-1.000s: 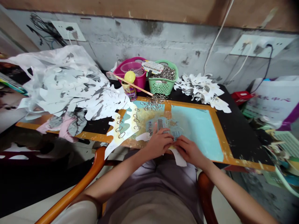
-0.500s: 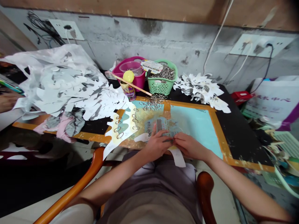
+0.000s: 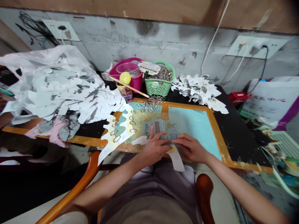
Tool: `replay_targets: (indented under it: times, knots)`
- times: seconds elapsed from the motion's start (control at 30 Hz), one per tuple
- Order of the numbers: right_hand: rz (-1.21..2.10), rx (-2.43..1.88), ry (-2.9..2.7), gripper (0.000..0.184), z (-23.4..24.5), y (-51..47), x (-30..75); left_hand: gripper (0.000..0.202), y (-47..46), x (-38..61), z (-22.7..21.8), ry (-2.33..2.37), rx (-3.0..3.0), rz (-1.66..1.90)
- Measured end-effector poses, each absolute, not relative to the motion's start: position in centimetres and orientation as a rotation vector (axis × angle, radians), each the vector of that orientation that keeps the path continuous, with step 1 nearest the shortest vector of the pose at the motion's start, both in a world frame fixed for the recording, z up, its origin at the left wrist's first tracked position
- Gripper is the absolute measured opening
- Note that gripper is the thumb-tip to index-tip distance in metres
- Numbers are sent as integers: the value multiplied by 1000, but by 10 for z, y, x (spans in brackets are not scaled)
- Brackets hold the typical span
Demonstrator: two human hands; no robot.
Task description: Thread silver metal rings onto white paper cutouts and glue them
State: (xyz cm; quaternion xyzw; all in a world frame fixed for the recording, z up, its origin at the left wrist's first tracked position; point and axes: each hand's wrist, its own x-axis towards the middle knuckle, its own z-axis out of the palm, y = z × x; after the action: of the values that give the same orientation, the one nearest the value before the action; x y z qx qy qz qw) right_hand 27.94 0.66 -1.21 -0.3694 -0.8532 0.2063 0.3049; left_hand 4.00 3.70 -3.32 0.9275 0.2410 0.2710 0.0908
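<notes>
The left hand (image 3: 155, 150) and right hand (image 3: 192, 148) are curled closed at the near edge of the board, their fingertips meeting on a printed paper slip (image 3: 158, 128). They seem to pin it flat against the turquoise-painted board (image 3: 193, 127), so that it cannot shift. A white paper strip (image 3: 177, 161) trails from under the hands over the near edge. Just left lies a scalloped paper sheet (image 3: 119, 133) threaded with metal binder rings (image 3: 116, 132). Farther off, loose rings (image 3: 151, 104) spill just below a green basket (image 3: 159, 87) heaped with more, apparently kept within reach, beside a pink tub (image 3: 125, 76). Cut paper sheets (image 3: 58, 77) are heaped far left.
</notes>
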Motion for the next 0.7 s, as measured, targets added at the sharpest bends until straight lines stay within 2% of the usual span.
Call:
replay_targets:
  times: [0.13,0.33,0.57,0.7]
  knots:
    - [561,-900,-2456,25,-7,18,274,22,35,40,-30,777,2802,797]
    - [756,-976,-2512,19,0,30,272,19,32,41,-31,783,2876,854]
    - [740,-1104,-2566,13,7,34,265,15,31,41,-31,721,2947,807]
    - [737,-1013,-2653,14,11,39,261,14,31,40,-30,679,2968,795]
